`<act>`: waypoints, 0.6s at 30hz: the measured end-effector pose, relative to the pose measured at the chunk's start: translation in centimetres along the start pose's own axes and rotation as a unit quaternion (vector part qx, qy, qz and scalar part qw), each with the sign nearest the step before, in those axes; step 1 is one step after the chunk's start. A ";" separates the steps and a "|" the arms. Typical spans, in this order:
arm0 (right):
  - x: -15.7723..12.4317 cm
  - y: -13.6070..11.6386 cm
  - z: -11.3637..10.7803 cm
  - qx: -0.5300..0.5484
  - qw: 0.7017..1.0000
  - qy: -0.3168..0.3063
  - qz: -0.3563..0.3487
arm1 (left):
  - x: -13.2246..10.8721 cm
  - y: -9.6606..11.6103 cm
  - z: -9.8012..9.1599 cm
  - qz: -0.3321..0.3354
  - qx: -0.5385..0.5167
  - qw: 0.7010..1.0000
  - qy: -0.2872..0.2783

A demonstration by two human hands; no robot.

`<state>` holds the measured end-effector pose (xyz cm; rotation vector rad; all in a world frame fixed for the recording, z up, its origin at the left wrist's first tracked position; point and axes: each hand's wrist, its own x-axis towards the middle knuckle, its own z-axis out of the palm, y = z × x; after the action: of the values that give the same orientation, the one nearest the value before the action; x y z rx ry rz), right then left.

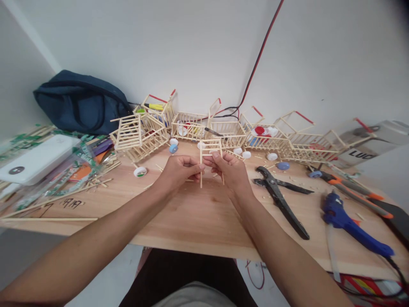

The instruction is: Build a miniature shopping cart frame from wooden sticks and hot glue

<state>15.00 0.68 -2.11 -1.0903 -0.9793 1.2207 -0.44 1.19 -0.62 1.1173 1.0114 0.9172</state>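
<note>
Between my two hands, above the middle of the table, is a small ladder-like frame of thin wooden sticks (pixel 201 170), with short crosspieces between two longer sticks. My left hand (pixel 183 168) pinches the left upright with thumb and fingertips. My right hand (pixel 228 168) is closed on the right side, its thumb by a crosspiece. Behind the frame stand several miniature stick-built shopping carts (pixel 223 130) with red-tipped handles and bottle-cap wheels (pixel 173 148). Another cart (pixel 140 149), with a slatted stick panel on top, is to the left of my hands.
Black pliers (pixel 277 200) lie right of my hands, beside a blue hot glue gun (pixel 351 226) and orange-handled pliers (pixel 361 194). At left are a white power bank (pixel 40 157), wrappers and loose sticks. A dark blue bag (pixel 83 102) rests against the wall.
</note>
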 end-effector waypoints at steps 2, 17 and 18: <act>0.0 0.0 0.0 -0.004 1.000 0.001 0.000 | 0.0 0.0 0.0 0.002 0.001 1.000 0.000; 0.0 0.1 0.1 -0.023 1.000 0.010 0.003 | 0.0 0.0 -0.1 0.007 0.015 1.000 0.002; -0.1 0.0 0.1 -0.023 1.000 0.011 0.002 | 0.0 0.0 -0.1 0.006 0.016 1.000 0.001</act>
<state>14.92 0.63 -2.12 -1.1398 -0.9918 1.1921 -0.50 1.25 -0.68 1.1501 1.0255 0.9141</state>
